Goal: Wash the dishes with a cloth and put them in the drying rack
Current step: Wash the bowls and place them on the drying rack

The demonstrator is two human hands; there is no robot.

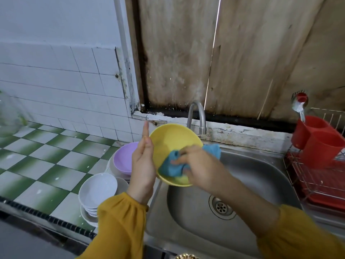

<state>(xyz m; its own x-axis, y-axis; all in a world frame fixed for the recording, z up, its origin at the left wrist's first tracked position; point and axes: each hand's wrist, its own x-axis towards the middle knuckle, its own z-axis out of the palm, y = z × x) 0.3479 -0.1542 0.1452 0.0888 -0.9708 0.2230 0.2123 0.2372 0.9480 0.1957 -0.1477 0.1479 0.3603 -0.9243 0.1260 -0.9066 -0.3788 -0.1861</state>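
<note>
I hold a yellow bowl (171,141) tilted on edge over the steel sink (261,180). My left hand (142,165) holds its left rim, with the thumb at the rim and one finger pointing straight up. Inside the bowl, my right hand (199,165) grips a blue cloth (170,168) and presses it against the lower inner wall. One corner of the cloth sticks out past the bowl's right rim. A red wire drying rack (317,176) stands to the right of the sink.
A purple bowl (124,157) on plates and a stack of white bowls (98,189) sit on the green-checked counter left of the sink. The faucet (199,116) curves over just behind the yellow bowl. A red cutlery holder (317,141) in the rack holds a spoon (298,107).
</note>
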